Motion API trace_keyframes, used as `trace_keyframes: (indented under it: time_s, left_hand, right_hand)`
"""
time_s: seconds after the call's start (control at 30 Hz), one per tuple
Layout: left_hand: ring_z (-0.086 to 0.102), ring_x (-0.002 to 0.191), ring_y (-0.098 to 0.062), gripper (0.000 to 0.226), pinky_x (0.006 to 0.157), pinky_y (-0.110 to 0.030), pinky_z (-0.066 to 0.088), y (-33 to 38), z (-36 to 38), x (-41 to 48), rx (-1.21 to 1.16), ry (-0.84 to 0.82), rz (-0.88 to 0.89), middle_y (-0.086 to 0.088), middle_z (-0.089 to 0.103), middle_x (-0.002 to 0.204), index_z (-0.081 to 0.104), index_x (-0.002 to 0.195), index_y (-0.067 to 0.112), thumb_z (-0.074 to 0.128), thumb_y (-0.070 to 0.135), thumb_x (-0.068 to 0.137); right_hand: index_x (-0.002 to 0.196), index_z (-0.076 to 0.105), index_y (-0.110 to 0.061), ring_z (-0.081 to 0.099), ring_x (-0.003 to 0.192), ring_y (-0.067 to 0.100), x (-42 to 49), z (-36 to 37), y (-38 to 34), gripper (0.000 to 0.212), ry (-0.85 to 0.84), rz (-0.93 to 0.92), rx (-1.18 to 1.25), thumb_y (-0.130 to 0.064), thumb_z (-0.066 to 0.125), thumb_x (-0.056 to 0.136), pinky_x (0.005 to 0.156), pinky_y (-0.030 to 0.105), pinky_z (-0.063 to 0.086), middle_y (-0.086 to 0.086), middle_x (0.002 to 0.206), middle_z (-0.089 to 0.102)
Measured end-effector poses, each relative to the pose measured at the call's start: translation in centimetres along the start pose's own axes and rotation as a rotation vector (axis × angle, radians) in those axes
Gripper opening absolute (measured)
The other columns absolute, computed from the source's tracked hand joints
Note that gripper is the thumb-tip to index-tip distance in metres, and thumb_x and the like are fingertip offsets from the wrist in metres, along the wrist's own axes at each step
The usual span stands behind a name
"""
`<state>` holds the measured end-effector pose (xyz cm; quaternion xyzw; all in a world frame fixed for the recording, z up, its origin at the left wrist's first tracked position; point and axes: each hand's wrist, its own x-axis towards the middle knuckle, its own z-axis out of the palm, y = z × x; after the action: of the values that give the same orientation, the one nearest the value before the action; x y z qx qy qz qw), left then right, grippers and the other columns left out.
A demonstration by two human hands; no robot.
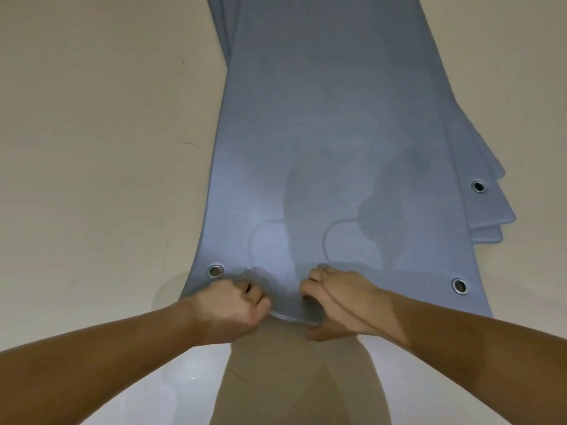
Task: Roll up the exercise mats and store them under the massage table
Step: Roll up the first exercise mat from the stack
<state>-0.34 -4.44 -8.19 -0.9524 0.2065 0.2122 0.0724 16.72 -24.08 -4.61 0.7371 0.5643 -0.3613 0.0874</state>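
Head view. Only just begun: near edge of the top mat (322,148) lifted a little, no roll yet. Left hand (228,308) curled tight round that edge, right hand (343,300) pinching it beside. More mats (491,210) flat under the top mat, poking out right. Massage table nowhere in sight.

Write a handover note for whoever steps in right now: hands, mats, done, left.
Left hand: grips the near edge of the top mat, fingers curled round it.
Right hand: pinches the same edge just beside it, thumb underneath.
Mats: stacked flat on the floor; the lower mats fan out at the right.
Done: the near edge is only starting to curl between the hands; no roll yet.
Left: roll every mat and store them under the massage table, which is not in view.
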Motion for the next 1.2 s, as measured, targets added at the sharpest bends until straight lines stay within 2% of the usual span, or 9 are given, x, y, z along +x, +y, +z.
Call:
trace_keyframes:
  time_s: [0.13,0.27,0.4,0.53,0.63,0.7,0.8,1.0,1.2]
  left_hand:
    - [0.064,0.071,-0.028,0.029,0.050,-0.034,0.041,-3.3,-7.1,-0.2,-0.161,0.057,-0.244,-0.007,0.061,0.097,0.052,0.113,0.016,0.058,0.006,0.087]
    - [0.061,0.101,-0.025,0.034,0.071,-0.036,0.040,-6.6,-12.8,2.7,-0.114,0.150,-0.509,0.000,0.062,0.115,0.049,0.129,0.025,0.050,0.018,0.096]
    - [0.060,0.103,-0.025,0.035,0.078,-0.037,0.038,-9.4,-15.4,5.2,-0.100,0.089,-0.655,0.000,0.061,0.115,0.047,0.132,0.027,0.046,0.016,0.098]
    - [0.055,0.115,-0.029,0.041,0.094,-0.043,0.044,-10.7,-16.6,5.9,-0.016,0.085,-0.685,-0.004,0.056,0.127,0.044,0.139,0.023,0.043,0.012,0.099]
    - [0.057,0.110,-0.034,0.056,0.098,-0.049,0.045,-8.2,-16.7,7.1,0.045,0.320,-0.535,-0.009,0.060,0.129,0.044,0.148,0.018,0.056,0.016,0.094]
    - [0.058,0.102,-0.034,0.042,0.093,-0.050,0.046,-6.3,-16.4,7.7,0.025,0.429,-0.512,-0.008,0.063,0.118,0.050,0.141,0.019,0.050,0.034,0.102]
    - [0.053,0.091,-0.026,0.035,0.085,-0.043,0.043,-5.6,-16.8,7.3,-0.066,0.336,-0.629,-0.002,0.059,0.107,0.051,0.128,0.027,0.025,0.042,0.110]
    - [0.059,0.080,-0.027,0.030,0.067,-0.036,0.045,-4.3,-16.7,5.2,-0.419,0.139,-0.626,-0.002,0.062,0.089,0.051,0.114,0.027,0.024,0.042,0.113]
    - [0.058,0.093,-0.018,0.028,0.086,-0.038,0.049,-5.3,-17.3,5.1,-0.711,0.028,-0.463,0.007,0.064,0.098,0.059,0.105,0.030,0.035,0.042,0.112]
  right_hand:
    - [0.109,0.068,-0.024,0.065,0.097,0.024,-1.7,-6.2,2.3,0.034,-0.039,0.091,0.209,-0.054,0.067,0.092,0.086,0.036,0.055,-0.002,0.105,0.070]
    - [0.099,0.063,-0.023,0.065,0.092,0.025,-4.5,-10.1,3.7,0.052,0.111,0.281,0.024,-0.061,0.028,0.107,0.074,0.034,0.046,0.000,0.097,0.065]
    - [0.108,0.041,-0.026,0.063,0.098,0.030,-6.8,-10.1,4.2,0.007,0.198,0.376,0.009,-0.033,0.040,0.109,0.075,0.034,0.040,0.003,0.110,0.063]
    - [0.101,0.038,-0.026,0.050,0.074,0.027,-8.6,-9.9,7.0,0.026,0.440,0.577,0.049,-0.050,0.032,0.111,0.068,0.034,0.037,-0.005,0.076,0.044]
    - [0.100,0.044,-0.025,0.049,0.070,0.026,-8.6,-8.9,8.2,0.036,0.586,0.621,0.042,-0.055,0.027,0.110,0.063,0.034,0.033,-0.007,0.072,0.044]
    - [0.102,0.052,-0.022,0.047,0.067,0.026,-8.5,-8.3,8.7,0.041,0.660,0.562,-0.026,-0.054,0.027,0.109,0.059,0.034,0.030,-0.006,0.074,0.049]
    - [0.098,0.047,-0.022,0.047,0.068,0.027,-8.7,-8.4,8.6,0.039,0.594,0.486,-0.069,-0.053,0.026,0.110,0.062,0.034,0.033,-0.003,0.076,0.050]
    - [0.086,0.045,-0.024,0.050,0.087,0.022,-10.0,-10.9,7.8,0.041,0.304,0.376,0.026,-0.050,0.027,0.112,0.079,0.034,0.037,-0.010,0.078,0.044]
    - [0.072,0.057,-0.029,0.054,0.080,0.007,-10.1,-12.0,8.9,0.047,0.063,0.340,0.408,-0.048,0.040,0.111,0.092,0.034,0.040,-0.012,0.079,0.057]
